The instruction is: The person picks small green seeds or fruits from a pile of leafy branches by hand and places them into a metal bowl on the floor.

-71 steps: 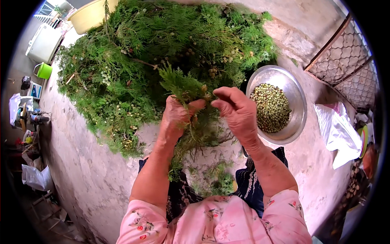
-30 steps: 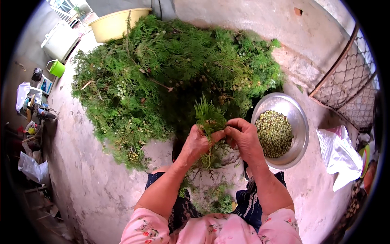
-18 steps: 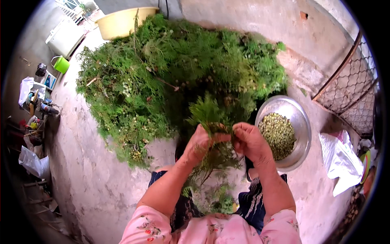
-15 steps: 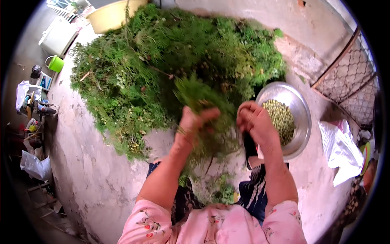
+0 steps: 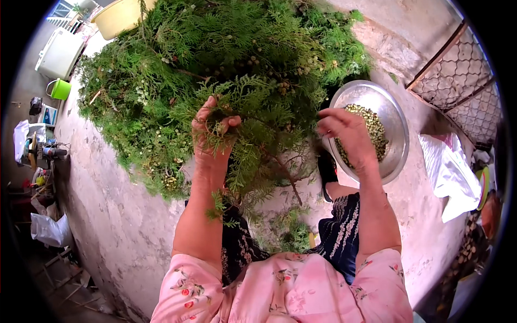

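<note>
My left hand is closed round a green conifer branch, whose flat feathery sprays and brown stem hang over my knees. Over the left rim of a metal basin is my right hand, its fingers bent together; whatever they may hold is too small to make out. Small pale-green and brownish cones lie heaped inside the basin, partly hidden by that hand. Beyond my hands spreads a big pile of cut conifer branches, with little round cones among the greenery.
A few loose sprigs lie between my feet. On the right are a white sack and a wire-mesh gate. A yellow tub, a green bucket and household clutter line the far left.
My left hand has moved left and away from me with the branch, which now spreads out more plainly. My right hand stays beside the basin, slightly shifted. The whole view has tilted a little.
</note>
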Demonstrator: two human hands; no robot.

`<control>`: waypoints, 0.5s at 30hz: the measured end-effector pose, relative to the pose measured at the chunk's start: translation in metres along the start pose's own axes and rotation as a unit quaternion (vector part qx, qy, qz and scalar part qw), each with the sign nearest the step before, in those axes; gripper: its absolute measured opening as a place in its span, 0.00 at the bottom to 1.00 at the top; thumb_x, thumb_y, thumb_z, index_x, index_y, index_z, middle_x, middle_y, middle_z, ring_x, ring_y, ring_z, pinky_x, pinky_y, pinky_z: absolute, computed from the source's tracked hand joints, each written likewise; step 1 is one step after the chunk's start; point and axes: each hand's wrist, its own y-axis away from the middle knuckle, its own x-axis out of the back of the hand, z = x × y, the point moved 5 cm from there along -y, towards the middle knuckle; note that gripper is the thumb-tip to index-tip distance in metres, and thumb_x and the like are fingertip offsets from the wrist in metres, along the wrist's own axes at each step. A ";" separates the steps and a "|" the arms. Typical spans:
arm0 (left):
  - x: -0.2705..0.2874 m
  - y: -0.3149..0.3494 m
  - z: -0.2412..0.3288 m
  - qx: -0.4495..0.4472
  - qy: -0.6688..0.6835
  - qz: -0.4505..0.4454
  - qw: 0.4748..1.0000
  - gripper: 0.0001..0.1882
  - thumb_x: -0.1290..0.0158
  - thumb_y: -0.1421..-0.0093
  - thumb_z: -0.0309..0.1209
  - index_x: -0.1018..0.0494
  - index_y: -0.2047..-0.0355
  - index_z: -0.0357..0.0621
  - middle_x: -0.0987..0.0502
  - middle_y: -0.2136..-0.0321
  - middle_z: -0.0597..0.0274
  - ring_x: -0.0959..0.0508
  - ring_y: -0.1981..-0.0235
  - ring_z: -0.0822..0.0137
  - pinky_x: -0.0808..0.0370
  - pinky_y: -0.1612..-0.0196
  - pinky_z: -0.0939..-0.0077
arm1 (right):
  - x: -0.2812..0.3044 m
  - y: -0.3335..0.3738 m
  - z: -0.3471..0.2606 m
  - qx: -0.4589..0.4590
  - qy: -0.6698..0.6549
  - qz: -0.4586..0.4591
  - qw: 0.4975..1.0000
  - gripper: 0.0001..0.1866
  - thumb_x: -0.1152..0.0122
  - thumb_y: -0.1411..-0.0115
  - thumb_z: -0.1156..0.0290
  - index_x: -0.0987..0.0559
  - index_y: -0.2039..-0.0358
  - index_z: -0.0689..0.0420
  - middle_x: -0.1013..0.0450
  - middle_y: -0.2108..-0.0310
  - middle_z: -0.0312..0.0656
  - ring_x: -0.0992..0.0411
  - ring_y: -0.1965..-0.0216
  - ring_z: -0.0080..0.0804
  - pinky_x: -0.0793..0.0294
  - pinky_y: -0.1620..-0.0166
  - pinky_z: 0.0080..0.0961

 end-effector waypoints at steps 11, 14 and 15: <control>-0.047 0.026 -0.038 0.015 -0.204 0.141 0.969 0.13 0.46 0.47 0.39 0.27 0.67 0.44 0.27 0.79 0.66 0.29 0.78 0.70 0.30 0.70 0.74 | -0.076 0.030 -0.017 0.207 0.172 -0.019 0.963 0.33 0.33 0.60 0.74 0.36 0.52 0.63 0.33 0.60 0.55 0.34 0.59 0.54 0.35 0.56 0.36; -0.039 0.028 -0.042 0.041 -0.190 0.135 0.972 0.13 0.45 0.47 0.38 0.26 0.64 0.44 0.26 0.75 0.64 0.27 0.73 0.68 0.29 0.66 0.72 | -0.094 0.032 -0.001 0.274 0.166 0.043 0.946 0.33 0.34 0.61 0.75 0.36 0.53 0.64 0.34 0.60 0.54 0.34 0.58 0.52 0.35 0.56 0.36; -0.042 0.033 -0.043 0.045 -0.192 0.121 0.973 0.12 0.46 0.47 0.38 0.27 0.65 0.46 0.26 0.74 0.65 0.27 0.73 0.68 0.29 0.66 0.72 | -0.101 0.032 0.002 0.260 0.112 0.019 0.959 0.28 0.38 0.59 0.76 0.35 0.55 0.64 0.34 0.61 0.53 0.35 0.59 0.53 0.35 0.58 0.38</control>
